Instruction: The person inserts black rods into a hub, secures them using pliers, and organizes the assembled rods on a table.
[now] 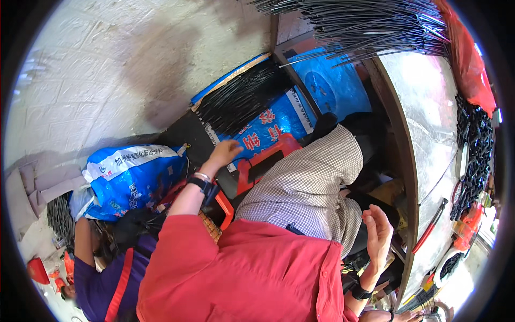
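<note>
My left hand [225, 153] is held out over the blue printed sacking [284, 115], just below a bundle of thin black rods [244, 96]. Its fingers are curled together, and whatever they may pinch is too small to make out. Close beside it is a red plastic frame [284, 145], partly covered by the checked cloth [300, 180] over my lap. My right hand [378, 231] is raised to the right of my lap, near the table edge. Its fingers are parted and slightly bent, with nothing visible in them.
At right stands a metal-topped table [424, 102] bearing more black rods [375, 27], a red bag [472, 59], black parts [472, 155] and a red-handled tool [429, 228]. A blue sack [134, 182] and a person in purple [112, 279] are at left. Another person's hand [407, 316] shows at lower right.
</note>
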Tool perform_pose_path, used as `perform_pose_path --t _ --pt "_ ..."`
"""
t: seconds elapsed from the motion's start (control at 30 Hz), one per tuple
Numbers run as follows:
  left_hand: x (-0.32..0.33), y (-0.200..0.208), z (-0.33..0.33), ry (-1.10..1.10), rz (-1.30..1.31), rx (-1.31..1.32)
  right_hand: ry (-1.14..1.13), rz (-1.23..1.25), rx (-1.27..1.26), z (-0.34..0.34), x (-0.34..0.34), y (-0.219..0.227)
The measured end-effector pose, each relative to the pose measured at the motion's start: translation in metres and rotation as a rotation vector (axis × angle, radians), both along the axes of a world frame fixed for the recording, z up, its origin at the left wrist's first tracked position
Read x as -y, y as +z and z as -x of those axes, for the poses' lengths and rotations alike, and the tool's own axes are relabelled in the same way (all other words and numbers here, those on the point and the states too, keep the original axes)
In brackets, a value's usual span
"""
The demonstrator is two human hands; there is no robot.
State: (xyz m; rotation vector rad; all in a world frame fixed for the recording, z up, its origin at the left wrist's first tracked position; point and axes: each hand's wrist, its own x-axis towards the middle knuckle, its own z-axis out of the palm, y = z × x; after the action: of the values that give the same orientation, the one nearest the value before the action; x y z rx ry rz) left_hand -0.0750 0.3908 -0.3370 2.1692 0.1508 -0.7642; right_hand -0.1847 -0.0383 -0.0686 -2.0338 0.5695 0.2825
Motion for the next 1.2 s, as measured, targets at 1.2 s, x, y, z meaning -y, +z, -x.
perform_pose_path --t 1.2 --pt "0.004 0.171 0.087 -0.310 -0.518 0.029 -0.081 -0.054 0.928 -0.020 0.128 -0.018"
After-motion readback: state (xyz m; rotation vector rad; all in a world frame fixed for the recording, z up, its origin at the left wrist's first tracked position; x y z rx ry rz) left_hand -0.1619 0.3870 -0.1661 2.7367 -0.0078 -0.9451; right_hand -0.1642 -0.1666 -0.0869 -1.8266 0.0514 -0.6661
